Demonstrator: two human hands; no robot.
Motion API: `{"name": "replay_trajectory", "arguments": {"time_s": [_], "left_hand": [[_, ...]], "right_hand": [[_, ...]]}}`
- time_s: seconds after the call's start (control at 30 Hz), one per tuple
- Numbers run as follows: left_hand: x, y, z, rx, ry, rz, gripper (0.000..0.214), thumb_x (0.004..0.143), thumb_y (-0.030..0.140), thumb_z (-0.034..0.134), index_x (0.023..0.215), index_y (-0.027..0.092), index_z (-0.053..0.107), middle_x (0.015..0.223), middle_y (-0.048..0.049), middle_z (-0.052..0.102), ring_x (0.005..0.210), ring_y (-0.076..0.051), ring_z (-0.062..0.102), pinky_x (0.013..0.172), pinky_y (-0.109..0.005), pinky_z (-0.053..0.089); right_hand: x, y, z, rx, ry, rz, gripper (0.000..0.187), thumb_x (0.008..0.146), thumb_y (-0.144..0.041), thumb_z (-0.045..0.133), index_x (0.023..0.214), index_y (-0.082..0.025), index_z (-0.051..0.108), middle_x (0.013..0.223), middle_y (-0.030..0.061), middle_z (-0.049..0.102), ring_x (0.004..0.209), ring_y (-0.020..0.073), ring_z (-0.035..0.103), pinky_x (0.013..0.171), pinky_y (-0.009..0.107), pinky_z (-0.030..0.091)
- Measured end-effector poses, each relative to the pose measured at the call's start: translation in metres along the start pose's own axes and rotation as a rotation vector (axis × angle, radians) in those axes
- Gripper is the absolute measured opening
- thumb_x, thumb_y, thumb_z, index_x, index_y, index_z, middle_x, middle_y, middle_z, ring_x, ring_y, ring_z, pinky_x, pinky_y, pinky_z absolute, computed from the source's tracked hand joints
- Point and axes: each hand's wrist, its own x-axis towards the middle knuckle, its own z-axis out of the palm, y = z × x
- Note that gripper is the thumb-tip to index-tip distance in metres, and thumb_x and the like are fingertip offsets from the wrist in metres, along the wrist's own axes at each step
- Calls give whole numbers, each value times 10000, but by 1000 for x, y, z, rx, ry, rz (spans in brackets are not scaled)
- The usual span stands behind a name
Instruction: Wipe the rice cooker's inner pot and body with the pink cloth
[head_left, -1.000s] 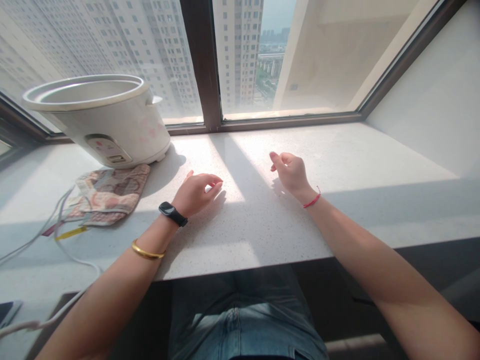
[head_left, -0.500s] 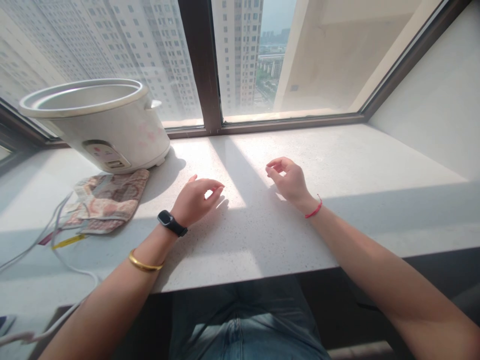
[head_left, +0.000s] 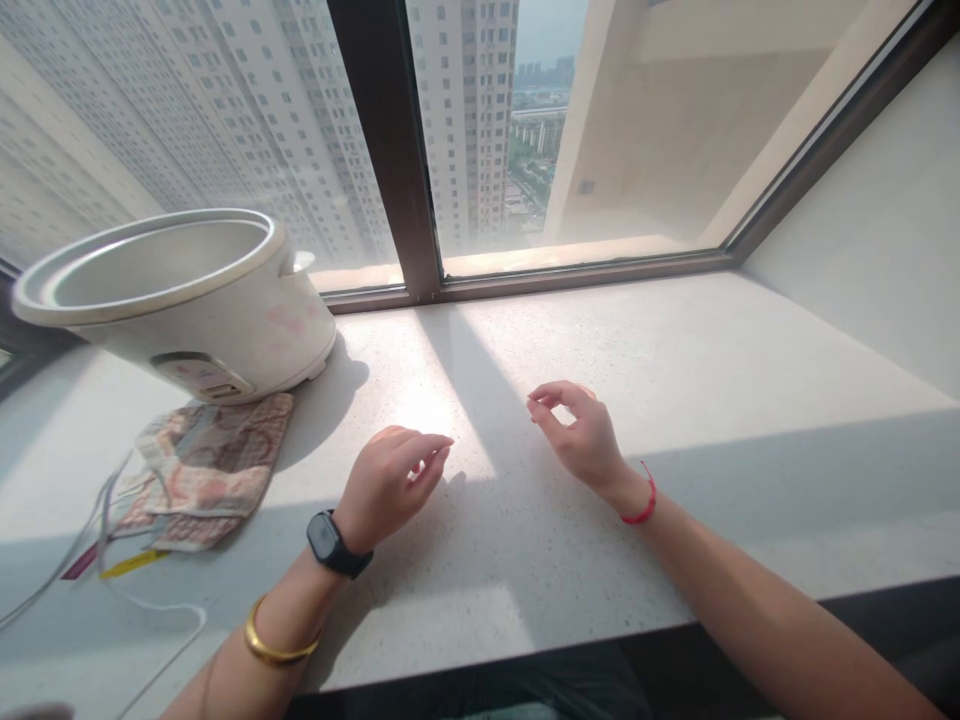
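My left hand (head_left: pixel 386 487) is held just over the pale speckled sill, thumb and forefinger tips brought together. It wears a black watch (head_left: pixel 335 543) and, further up the arm, a gold bangle (head_left: pixel 276 640). Across a short gap my right hand (head_left: pixel 579 432) makes a similar pinch, its thumb and forefinger forming a ring. A red string bracelet (head_left: pixel 643 500) circles that wrist. Whatever either pinch holds, if anything, is too small to make out. Nearest to my left hand lies a patterned quilted cloth (head_left: pixel 217 480), on the sill to its left.
A white rice cooker (head_left: pixel 247 330) without a lid stands at the back left, partly on the cloth. Thin cables (head_left: pixel 191 607) with a yellow tag (head_left: pixel 135 563) run along the left. Behind the sill (head_left: pixel 750 400) is a window with a dark frame (head_left: pixel 397 170).
The view has tilted up, so the sill and both hands sit lower in the picture. A raised finger of my left hand has folded in. My right hand keeps its pinch.
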Motion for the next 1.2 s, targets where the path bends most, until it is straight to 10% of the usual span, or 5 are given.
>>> {"name": "replay_trajectory", "arguments": {"time_s": [0.43, 0.8, 1.2], "left_hand": [[-2, -5, -3, -21, -24, -43, 117, 926, 129, 617, 1004, 181, 687, 692, 12, 645, 618, -140, 582, 634, -294, 461], [-7, -43, -41, 2, 555, -361, 112, 954, 165, 600, 985, 192, 705, 1013, -70, 711, 992, -214, 666, 931, -420, 531], [-6, -32, -19, 2, 227, -238, 136, 938, 131, 601, 1002, 205, 695, 915, -39, 751, 855, -188, 702, 800, -343, 552]], "right_hand": [[4, 13, -5, 10, -44, 60, 129, 872, -343, 632, 839, -234, 693, 699, -14, 700, 670, 180, 661, 1105, 576, 374], [1, 17, -2, 3, -21, -24, 121, 898, -349, 642, 867, -240, 683, 720, -15, 711, 670, 179, 672, 1099, 595, 399], [1, 20, 0, 14, -51, 48, 158, 891, -374, 622, 845, -242, 695, 729, 6, 721, 711, 215, 685, 1094, 603, 394]]}}
